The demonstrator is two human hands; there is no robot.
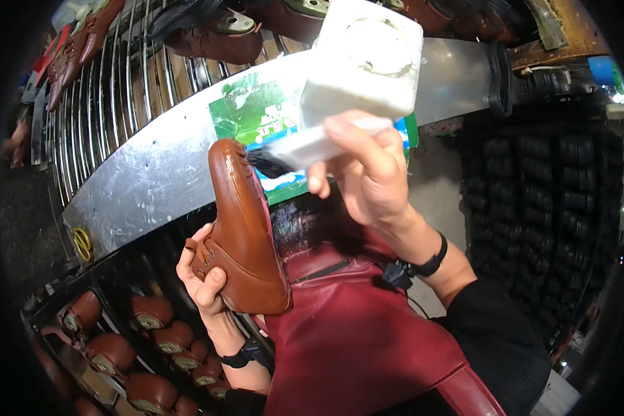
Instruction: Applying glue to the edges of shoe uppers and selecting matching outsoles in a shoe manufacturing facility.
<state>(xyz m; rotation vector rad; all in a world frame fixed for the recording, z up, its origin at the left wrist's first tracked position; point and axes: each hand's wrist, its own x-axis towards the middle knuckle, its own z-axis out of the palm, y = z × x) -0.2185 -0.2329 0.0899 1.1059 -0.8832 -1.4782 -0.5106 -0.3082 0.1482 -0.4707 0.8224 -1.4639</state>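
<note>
A brown leather lace-up shoe (pixel 246 229) is tipped on its side, toe pointing away from me, with its sole edge turned to the right. My left hand (pixel 206 277) grips it around the laces and the ankle opening. In my right hand (pixel 371 163) is a brush with a broad white handle (pixel 312 142) and dark bristles (pixel 270 159), blurred by motion. The bristles are at the sole edge near the toe; whether they touch it I cannot tell. Just beyond the brush stands a white square-sided plastic container (pixel 360 59) with a round recessed top.
The container stands over a green printed sheet (pixel 249 107) on a curved metal counter (pixel 145 177). Behind runs a rack of metal bars (pixel 107 104) carrying brown shoes (pixel 211 38). More shoes (pixel 111 350) fill shelves at lower left. Dark stacked pieces (pixel 527 201) are on the right.
</note>
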